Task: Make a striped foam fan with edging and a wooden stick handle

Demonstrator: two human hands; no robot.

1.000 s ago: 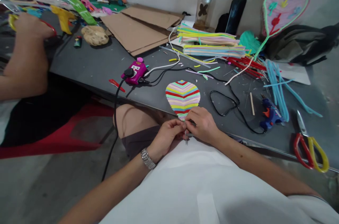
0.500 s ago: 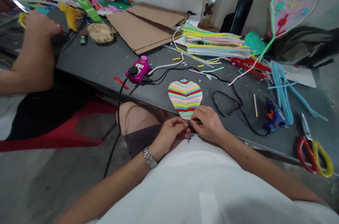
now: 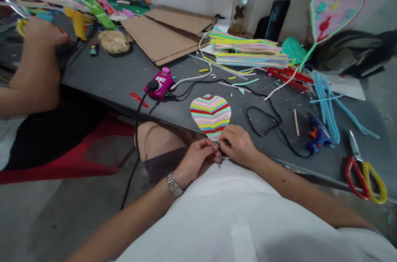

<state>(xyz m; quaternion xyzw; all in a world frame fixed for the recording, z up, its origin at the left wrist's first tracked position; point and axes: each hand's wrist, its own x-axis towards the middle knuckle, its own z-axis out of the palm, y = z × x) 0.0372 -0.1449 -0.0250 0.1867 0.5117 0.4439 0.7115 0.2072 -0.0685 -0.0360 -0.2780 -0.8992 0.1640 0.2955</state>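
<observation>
A heart-shaped panel of striped pastel and red strips (image 3: pixel 211 114) lies on the grey table, its lower tip between my hands. My left hand (image 3: pixel 197 156) and my right hand (image 3: pixel 237 145) both pinch that tip. A small metal tool point (image 3: pixel 218 160) pokes down between them, and I cannot tell which hand holds it. A dark part (image 3: pixel 228 143) shows under my right fingers. My knee and the table's front edge lie just beyond and beside my hands.
A co-worker's arm (image 3: pixel 37 72) reaches in at the left. On the grey table (image 3: pixel 102 80) lie a pink power strip (image 3: pixel 159 85), black cable (image 3: pixel 263 123), a blue glue gun (image 3: pixel 318 134), red-and-yellow scissors (image 3: pixel 364 179), cardboard sheets (image 3: pixel 164 34), and stacked coloured strips (image 3: pixel 251 49).
The striped panel has swung to the left around its lower tip, which stays between my hands. The view has shifted slightly. My hands keep their pinch.
</observation>
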